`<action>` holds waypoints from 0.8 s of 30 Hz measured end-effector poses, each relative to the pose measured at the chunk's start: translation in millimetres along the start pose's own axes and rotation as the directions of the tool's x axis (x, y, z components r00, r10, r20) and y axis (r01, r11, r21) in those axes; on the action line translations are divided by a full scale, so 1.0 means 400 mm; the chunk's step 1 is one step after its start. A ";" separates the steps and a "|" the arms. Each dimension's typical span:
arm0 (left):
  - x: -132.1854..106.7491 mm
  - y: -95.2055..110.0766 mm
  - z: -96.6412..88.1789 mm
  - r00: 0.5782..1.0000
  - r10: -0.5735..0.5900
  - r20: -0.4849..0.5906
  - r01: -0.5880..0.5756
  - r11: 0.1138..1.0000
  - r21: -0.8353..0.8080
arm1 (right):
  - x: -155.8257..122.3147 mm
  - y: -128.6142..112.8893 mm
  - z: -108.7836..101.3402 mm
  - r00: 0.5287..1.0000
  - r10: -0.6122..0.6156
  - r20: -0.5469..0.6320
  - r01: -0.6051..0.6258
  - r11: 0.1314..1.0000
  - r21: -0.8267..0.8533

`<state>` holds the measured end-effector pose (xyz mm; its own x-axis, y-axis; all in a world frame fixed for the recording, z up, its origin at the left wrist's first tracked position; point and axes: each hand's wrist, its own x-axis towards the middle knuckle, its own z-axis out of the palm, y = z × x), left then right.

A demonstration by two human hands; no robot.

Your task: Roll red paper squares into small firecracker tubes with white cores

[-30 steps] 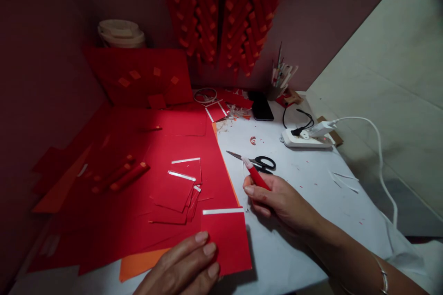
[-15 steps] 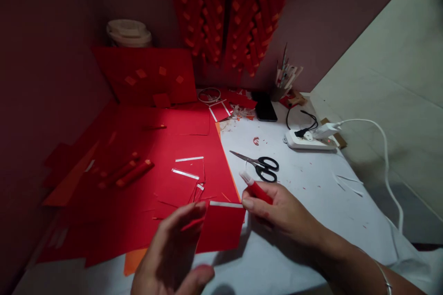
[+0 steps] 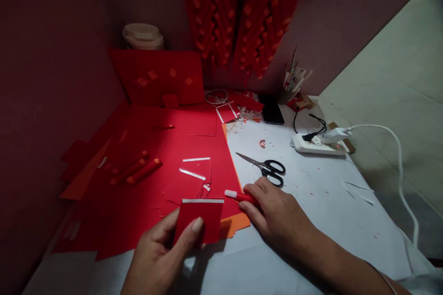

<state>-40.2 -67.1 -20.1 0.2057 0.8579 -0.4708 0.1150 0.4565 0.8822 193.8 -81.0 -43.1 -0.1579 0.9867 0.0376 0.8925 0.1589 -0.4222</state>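
Note:
My left hand (image 3: 162, 253) pinches a small red paper rectangle (image 3: 202, 216) with a white tape strip along its top edge, held up just above the table's near edge. My right hand (image 3: 273, 214) lies to its right, closed around a red pen-like tool (image 3: 238, 196) with a white tip pointing left, low over the red sheets. Black-handled scissors (image 3: 266, 166) rest on the white tabletop just beyond my right hand.
Large red paper sheets (image 3: 166, 147) cover the left half of the table, with rolled red tubes (image 3: 138, 173) and taped red pieces (image 3: 195, 168). A phone (image 3: 272, 110), a pen cup (image 3: 289, 92), a white power strip (image 3: 318, 145) with cable, and a hanging red paper structure (image 3: 238, 18) stand behind.
My left hand lifted the taped red rectangle off the table and now holds it up. My right hand lowered the red tool, turning its tip to point left.

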 end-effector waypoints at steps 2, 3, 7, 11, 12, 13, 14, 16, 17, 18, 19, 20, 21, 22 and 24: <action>0.003 -0.010 -0.004 1.000 0.007 -0.017 -0.007 1.000 0.018 | 0.004 0.011 -0.008 0.995 -0.026 -0.100 0.020 0.998 -0.061; 0.004 -0.017 -0.005 0.999 0.018 -0.029 -0.017 1.000 0.023 | 0.008 0.022 -0.014 0.985 -0.031 -0.171 0.015 0.995 -0.094; 0.005 -0.031 -0.012 0.999 0.030 -0.042 -0.029 0.999 0.025 | 0.026 0.081 -0.027 0.978 0.030 -0.208 -0.083 0.965 -0.248; 0.005 -0.022 -0.014 0.999 0.004 -0.039 -0.002 1.000 0.031 | 0.030 0.113 -0.020 0.984 0.031 -0.177 -0.079 0.959 -0.272; 0.004 -0.020 -0.014 0.999 0.001 -0.032 0.000 1.000 0.026 | 0.029 0.115 -0.018 0.985 0.026 -0.169 -0.072 0.958 -0.277; 0.003 -0.019 -0.015 1.000 0.001 -0.023 -0.001 1.000 0.019 | 0.027 0.116 -0.018 0.987 0.020 -0.161 -0.065 0.958 -0.280; 0.002 -0.018 -0.016 1.000 0.002 -0.017 -0.001 1.000 0.010 | 0.025 0.117 -0.019 0.988 0.015 -0.152 -0.058 0.957 -0.284; 0.000 -0.017 -0.017 1.000 -0.001 -0.018 0.001 1.000 -0.004 | 0.020 0.118 -0.022 0.991 0.014 -0.132 -0.053 0.954 -0.297; -0.001 -0.017 -0.018 1.000 -0.001 -0.021 0.001 1.000 -0.005 | 0.018 0.119 -0.024 0.992 0.022 -0.122 -0.058 0.950 -0.306; -0.002 -0.017 -0.018 1.000 0.002 -0.025 -0.002 1.000 -0.002 | 0.015 0.120 -0.025 0.993 0.036 -0.115 -0.071 0.946 -0.317; -0.003 -0.016 -0.018 1.000 0.003 -0.028 -0.003 1.000 0.000 | 0.013 0.121 -0.026 0.992 0.055 -0.111 -0.088 0.941 -0.325; -0.003 -0.015 -0.018 0.999 0.005 -0.033 -0.005 1.000 -0.001 | 0.012 0.121 -0.028 0.991 0.075 -0.111 -0.108 0.939 -0.327; -0.003 -0.014 -0.017 0.999 0.003 -0.033 -0.003 1.000 -0.004 | 0.011 0.121 -0.030 0.988 0.097 -0.119 -0.131 0.938 -0.320; -0.003 -0.013 -0.016 1.000 -0.004 -0.030 0.004 1.000 -0.012 | 0.011 0.120 -0.033 0.983 0.122 -0.135 -0.158 0.941 -0.301; -0.002 -0.012 -0.014 1.000 -0.020 -0.021 0.019 0.999 -0.028 | 0.012 0.114 -0.045 0.970 0.169 -0.172 -0.203 0.958 -0.203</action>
<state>-46.2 -68.5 -23.9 0.1826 0.8536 -0.4879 0.0915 0.4794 0.8728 241.4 -68.4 -45.7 0.0703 0.9902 0.1208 0.9727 -0.0412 -0.2282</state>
